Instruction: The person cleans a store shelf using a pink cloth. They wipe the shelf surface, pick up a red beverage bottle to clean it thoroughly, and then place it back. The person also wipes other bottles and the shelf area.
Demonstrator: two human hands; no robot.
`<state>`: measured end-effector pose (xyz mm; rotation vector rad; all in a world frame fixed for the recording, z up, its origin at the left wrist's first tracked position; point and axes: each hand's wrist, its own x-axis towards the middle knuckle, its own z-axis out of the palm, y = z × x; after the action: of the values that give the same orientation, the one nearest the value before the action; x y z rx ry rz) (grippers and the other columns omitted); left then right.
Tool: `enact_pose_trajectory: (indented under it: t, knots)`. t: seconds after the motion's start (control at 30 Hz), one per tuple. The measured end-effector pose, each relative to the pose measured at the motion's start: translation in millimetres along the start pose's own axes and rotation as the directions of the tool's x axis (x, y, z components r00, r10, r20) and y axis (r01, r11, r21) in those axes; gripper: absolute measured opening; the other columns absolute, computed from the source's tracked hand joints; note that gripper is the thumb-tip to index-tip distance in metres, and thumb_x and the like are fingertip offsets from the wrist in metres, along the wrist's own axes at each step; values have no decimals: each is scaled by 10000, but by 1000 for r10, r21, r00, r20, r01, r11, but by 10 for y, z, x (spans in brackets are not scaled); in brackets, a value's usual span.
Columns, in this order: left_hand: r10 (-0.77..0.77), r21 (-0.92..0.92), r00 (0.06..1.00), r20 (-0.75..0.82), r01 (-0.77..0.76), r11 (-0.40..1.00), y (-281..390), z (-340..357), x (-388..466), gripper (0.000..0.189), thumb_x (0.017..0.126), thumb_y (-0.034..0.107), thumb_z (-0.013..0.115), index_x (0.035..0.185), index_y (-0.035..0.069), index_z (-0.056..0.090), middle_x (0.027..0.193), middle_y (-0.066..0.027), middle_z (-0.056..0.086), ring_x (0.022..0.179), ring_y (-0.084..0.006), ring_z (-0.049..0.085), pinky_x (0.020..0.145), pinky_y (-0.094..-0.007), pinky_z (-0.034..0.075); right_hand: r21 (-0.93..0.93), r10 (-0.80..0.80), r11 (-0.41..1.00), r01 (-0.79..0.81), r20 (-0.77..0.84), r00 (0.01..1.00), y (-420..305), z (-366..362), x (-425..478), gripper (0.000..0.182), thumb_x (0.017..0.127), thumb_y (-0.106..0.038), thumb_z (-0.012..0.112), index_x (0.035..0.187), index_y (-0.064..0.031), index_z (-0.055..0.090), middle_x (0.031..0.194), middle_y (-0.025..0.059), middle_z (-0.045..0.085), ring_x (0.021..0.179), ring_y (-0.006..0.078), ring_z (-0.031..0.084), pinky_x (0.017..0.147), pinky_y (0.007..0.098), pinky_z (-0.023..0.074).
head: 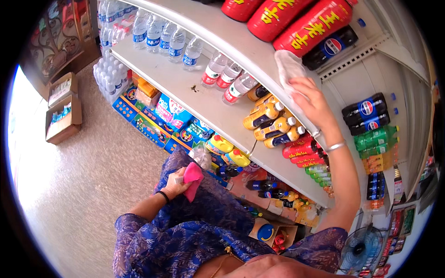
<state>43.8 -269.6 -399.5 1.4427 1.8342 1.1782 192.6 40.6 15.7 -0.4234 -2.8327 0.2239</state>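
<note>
My right hand is stretched up to the upper shelf and holds a white cloth. The cloth lies over the shelf's front edge. Its far end reaches the base of large red drink containers with yellow lettering, close to a dark Pepsi bottle. Low in front of my body, my left hand grips a folded pink cloth. Below the upper shelf, clear water bottles with red labels stand on the middle shelf. A small dark scrap lies beside them.
Blue-labelled water bottles line the middle shelf's left part. Orange-drink bottles and red cans fill its right. Packaged goods and yellow jugs sit lower down. Open cardboard boxes stand on the floor; a fan is at lower right.
</note>
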Motion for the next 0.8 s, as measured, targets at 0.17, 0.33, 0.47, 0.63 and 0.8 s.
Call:
enact_pose_trajectory:
  t: [0.17,0.33,0.47,0.63,0.8]
  knots:
    - [137,26,989,-56,-135,990,-213,-6,100,437,749,287,676,1087,35,566,922,-153,637,861,-362,636,752,-421,528,102,3,994,-27,221,975,-82,-238,-205,266,783,-28,601,1041,14,646,1283,170,512,1224,338,450,1047,399,341]
    - [152,-42,988,9,-151,988,-236,-61,202,456,738,271,668,1100,15,562,931,-153,632,869,-345,636,749,-405,527,-183,-99,978,105,43,994,-161,65,-109,378,701,73,603,1073,15,563,1199,182,499,1135,382,480,970,419,406]
    - [133,-100,991,32,-129,987,-291,-88,241,468,745,284,664,1111,13,556,915,-155,623,851,-345,634,735,-406,527,-251,-78,965,75,-3,997,-323,270,333,407,709,68,587,1101,11,492,1107,200,484,1036,384,509,910,420,427]
    - [76,-136,997,27,-72,988,-342,-32,274,443,742,296,673,1069,18,560,883,-158,617,811,-360,626,705,-418,523,-312,-263,913,261,36,964,-518,532,1300,299,729,26,589,1010,20,485,992,193,484,960,386,513,844,442,435]
    - [61,-131,998,-11,-62,989,-419,52,254,436,740,301,684,1054,24,562,872,-162,617,796,-371,624,698,-427,520,-224,-380,901,370,0,925,-683,978,2445,240,802,-125,582,1010,-14,537,1053,191,534,1025,364,526,855,436,436]
